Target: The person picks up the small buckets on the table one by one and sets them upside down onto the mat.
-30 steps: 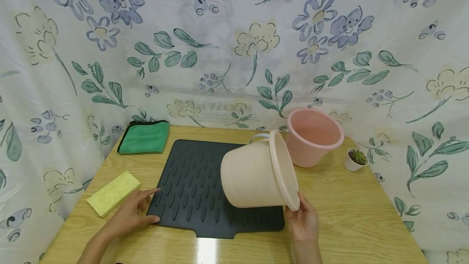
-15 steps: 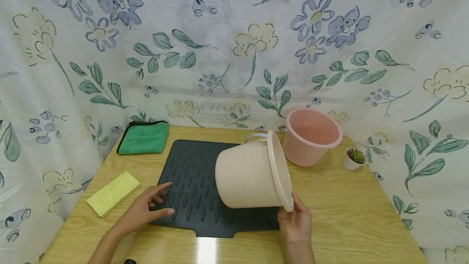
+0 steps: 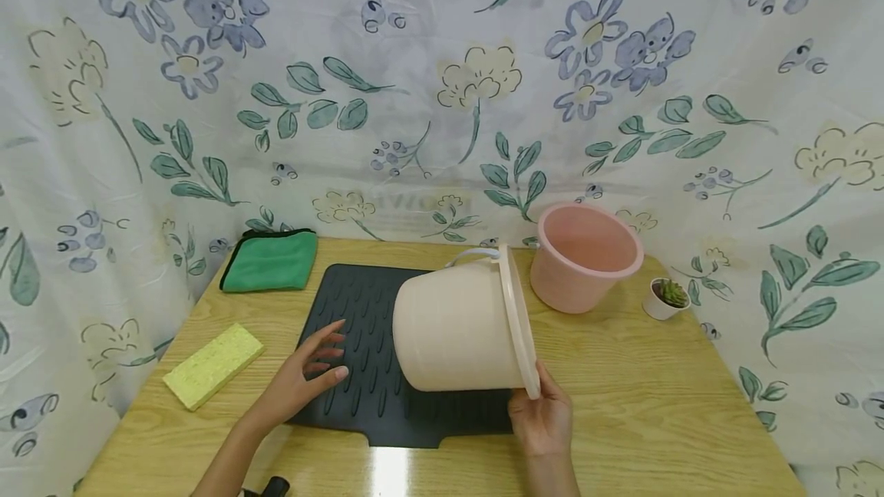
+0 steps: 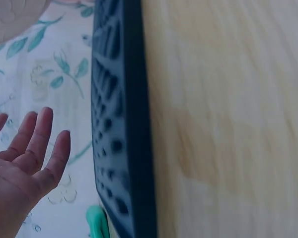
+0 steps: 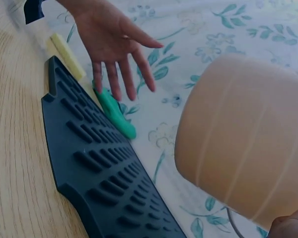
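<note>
A cream bucket (image 3: 449,328) is tipped on its side above a black ridged mat (image 3: 352,359), its mouth facing right. My right hand (image 3: 543,414) grips the lower part of its rim. In the right wrist view only a bit of that hand (image 5: 290,227) shows beside the bucket (image 5: 243,134). To the left of the bucket's base, my left hand (image 3: 304,378) is held over the mat with fingers spread, touching nothing. The left wrist view shows this hand (image 4: 27,168) with the palm bare. The inside of the cream bucket is mostly hidden.
Behind and to the right stands a pink bucket (image 3: 576,282), with a small potted succulent (image 3: 666,299) beside it. A yellow sponge (image 3: 214,365) and a folded green cloth (image 3: 271,261) lie on the left of the wooden table (image 3: 663,405). A floral curtain (image 3: 428,198) hangs behind.
The right hand has carried the cream bucket leftward. My left hand has moved right and up from the mat's left edge toward the bucket's base.
</note>
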A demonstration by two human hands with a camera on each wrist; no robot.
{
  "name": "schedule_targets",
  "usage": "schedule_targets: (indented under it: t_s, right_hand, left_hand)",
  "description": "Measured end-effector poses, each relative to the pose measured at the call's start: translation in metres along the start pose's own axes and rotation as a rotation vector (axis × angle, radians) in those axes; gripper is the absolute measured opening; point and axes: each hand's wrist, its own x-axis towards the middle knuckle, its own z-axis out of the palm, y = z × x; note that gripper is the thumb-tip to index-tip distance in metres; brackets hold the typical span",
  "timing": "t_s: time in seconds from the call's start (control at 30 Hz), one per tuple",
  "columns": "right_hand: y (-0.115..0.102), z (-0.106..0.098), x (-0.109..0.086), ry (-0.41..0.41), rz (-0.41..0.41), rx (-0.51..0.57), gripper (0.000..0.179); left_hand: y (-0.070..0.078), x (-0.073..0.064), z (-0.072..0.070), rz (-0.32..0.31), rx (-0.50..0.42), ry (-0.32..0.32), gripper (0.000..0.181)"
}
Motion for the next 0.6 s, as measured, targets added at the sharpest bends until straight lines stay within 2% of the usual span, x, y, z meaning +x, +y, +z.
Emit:
schedule_targets:
  t_s: [0.13,0.3,0.6]
  right_hand:
    - [0.005,-0.001,0.001,-0.006,0.007,0.022,0.055]
    - [0.008,-0.003,0.001,0.005,0.013,0.036,0.052]
    - [0.011,-0.004,0.000,0.012,0.008,0.046,0.056]
  left_hand:
    - [0.007,0.008,0.008,0.036,-0.096,0.012,0.064]
    - [0.018,0.018,0.018,0.053,-0.208,-0.005,0.063]
    - [0.024,0.027,0.033,0.041,-0.285,-0.018,0.059]
